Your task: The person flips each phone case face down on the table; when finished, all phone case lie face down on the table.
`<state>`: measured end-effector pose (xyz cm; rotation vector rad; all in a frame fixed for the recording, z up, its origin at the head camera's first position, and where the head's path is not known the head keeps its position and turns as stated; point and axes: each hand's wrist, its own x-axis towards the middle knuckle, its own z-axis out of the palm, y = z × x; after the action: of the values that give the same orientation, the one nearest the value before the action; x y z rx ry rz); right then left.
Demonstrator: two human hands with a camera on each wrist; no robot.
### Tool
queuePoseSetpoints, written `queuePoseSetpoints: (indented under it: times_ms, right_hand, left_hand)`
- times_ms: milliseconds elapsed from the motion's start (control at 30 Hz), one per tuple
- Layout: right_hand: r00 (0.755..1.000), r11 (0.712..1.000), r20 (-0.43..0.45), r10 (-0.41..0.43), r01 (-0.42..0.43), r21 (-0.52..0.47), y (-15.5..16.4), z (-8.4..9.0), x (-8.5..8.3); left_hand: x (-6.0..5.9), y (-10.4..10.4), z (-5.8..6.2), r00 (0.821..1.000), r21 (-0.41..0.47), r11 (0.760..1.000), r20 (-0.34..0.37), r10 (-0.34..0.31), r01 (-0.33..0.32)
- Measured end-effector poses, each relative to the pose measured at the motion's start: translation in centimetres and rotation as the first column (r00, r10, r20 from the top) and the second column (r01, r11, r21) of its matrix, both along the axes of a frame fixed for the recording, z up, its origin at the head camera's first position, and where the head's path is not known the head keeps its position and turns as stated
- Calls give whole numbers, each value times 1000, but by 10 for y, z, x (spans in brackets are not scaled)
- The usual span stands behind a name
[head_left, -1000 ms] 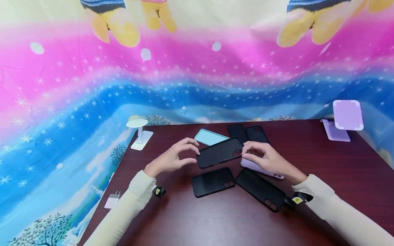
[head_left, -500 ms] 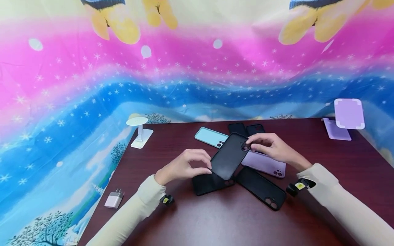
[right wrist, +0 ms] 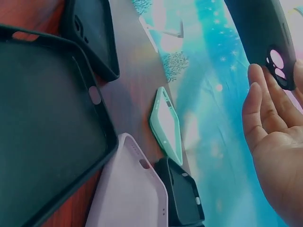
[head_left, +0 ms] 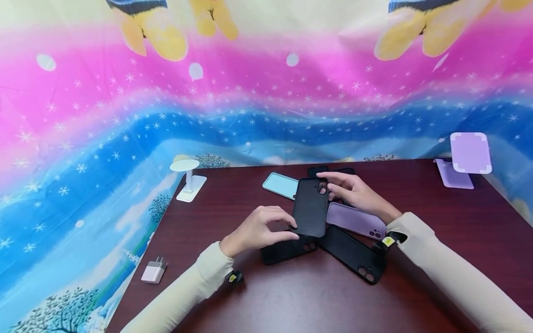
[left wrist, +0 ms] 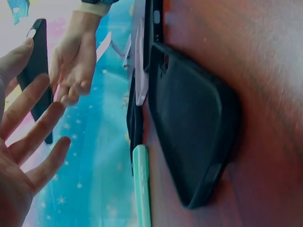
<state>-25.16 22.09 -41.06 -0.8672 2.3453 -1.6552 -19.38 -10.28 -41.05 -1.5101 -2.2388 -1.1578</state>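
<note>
A black phone case (head_left: 310, 208) is held up over the table, its camera cutout at the upper right. My left hand (head_left: 266, 229) pinches its lower left side between thumb and fingers. At the upper right edge, beside the cutout, my right hand (head_left: 350, 189) holds the case. In the right wrist view, the fingers of that hand (right wrist: 279, 137) touch the case (right wrist: 265, 28) near its camera holes. Beneath the held case lies another black phone case (head_left: 287, 254), partly covered. A purple phone case (head_left: 356, 219) and a further black phone case (head_left: 356, 256) lie to the right.
A mint phone case (head_left: 280, 185) lies behind, partly hidden. Two black cases, one of them this phone case (head_left: 318, 171), are at the back. A white stand (head_left: 191, 185) is back left, a purple stand (head_left: 470, 155) back right, a charger plug (head_left: 154, 270) at left.
The held black case has turned from lying crosswise to nearly upright. My left hand has moved right and nearer; my right hand stays at the camera end and has shifted slightly left.
</note>
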Motion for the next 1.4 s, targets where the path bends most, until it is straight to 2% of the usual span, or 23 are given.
queuePoseSetpoints:
  times_ms: [133, 333, 433, 633, 967, 1133, 1267, 1400]
  right_hand:
    - [998, 999, 52, 35, -33, -33, -7, 0, -4]
    - [979, 987, 165, 119, -99, -126, -13, -4, -8]
    - [973, 982, 187, 133, -104, -158, -15, -7, -9]
    - [973, 973, 164, 162, -130, -189, -18, -10, -10]
    - [969, 954, 142, 204, -164, -252, -22, -13, -8]
    - [975, 943, 74, 211, -183, -278, -23, -13, -10]
    - [971, 925, 16, 240, -223, -307, -24, -12, -13]
    - [971, 927, 31, 236, -216, -307, -25, -10, -12]
  left_hand:
    - [5, 7, -4, 999, 0, 1000, -15, 30, -30]
    - [13, 18, -6, 983, -22, 995, -156, 96, -101]
    - [15, 21, -5, 976, -26, 992, -185, 114, -120]
    - [15, 21, -2, 973, -22, 991, -196, 124, -131]
    - [17, 21, -2, 978, -46, 995, -196, 74, -85]
    - [16, 22, -1, 978, -40, 997, -199, 63, -72]
    - [15, 22, 0, 975, -32, 997, -213, 58, -67]
    - [14, 23, 0, 972, -32, 997, -228, 58, -67]
